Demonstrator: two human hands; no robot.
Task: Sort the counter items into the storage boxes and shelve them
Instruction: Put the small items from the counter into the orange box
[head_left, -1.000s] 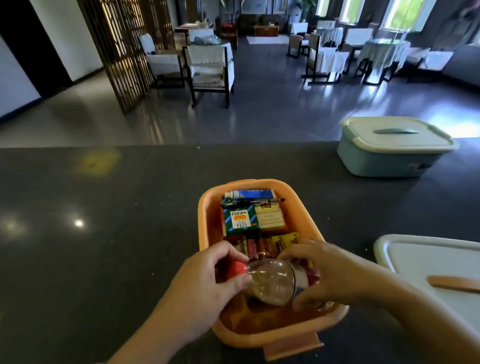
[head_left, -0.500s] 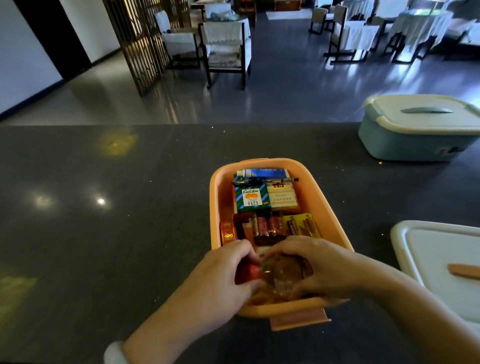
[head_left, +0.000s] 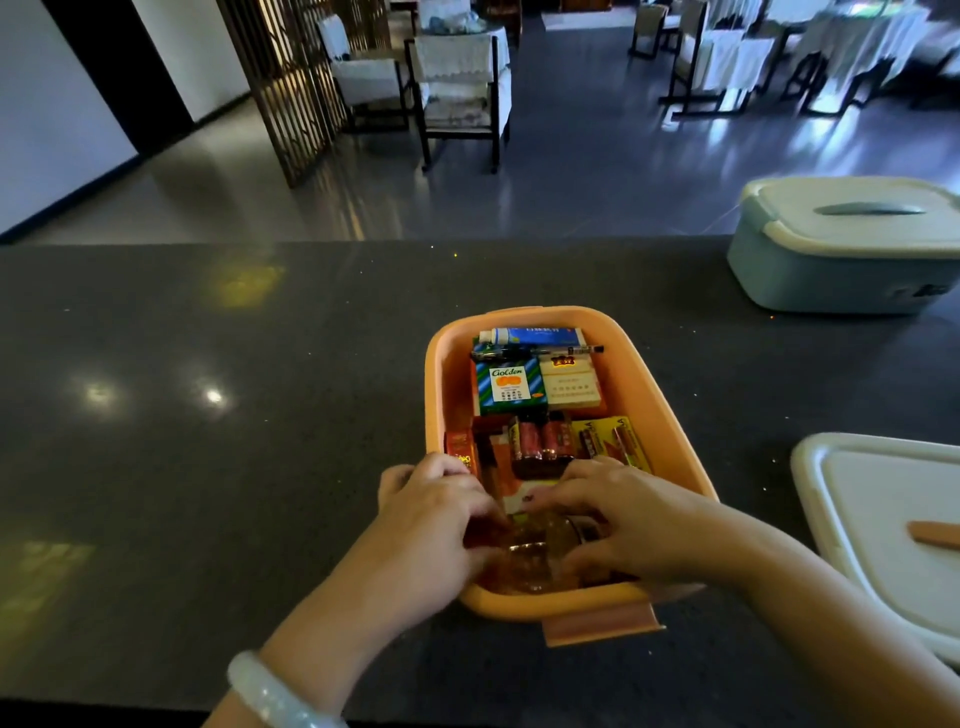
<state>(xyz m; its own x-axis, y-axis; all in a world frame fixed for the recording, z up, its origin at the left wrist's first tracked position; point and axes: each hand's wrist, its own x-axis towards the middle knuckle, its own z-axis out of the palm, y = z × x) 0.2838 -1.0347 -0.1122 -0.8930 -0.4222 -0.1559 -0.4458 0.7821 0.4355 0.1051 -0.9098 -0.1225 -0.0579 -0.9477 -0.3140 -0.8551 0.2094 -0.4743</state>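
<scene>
At near end of orange box (head_left: 670, 431), mid-counter, clear jar (head_left: 535, 558) now sits lower vs 1 s ago; left hand (head_left: 431, 525) & right hand (head_left: 623, 514) curled round it, grip tight. Nearly stowed; lid next, prob.

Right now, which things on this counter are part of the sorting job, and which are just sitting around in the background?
Part of the job:
orange box
clear jar, held by left hand and right hand
batteries
green packet
white lid
blue box, lidded

Just lying about:
chairs
wooden screen
</scene>
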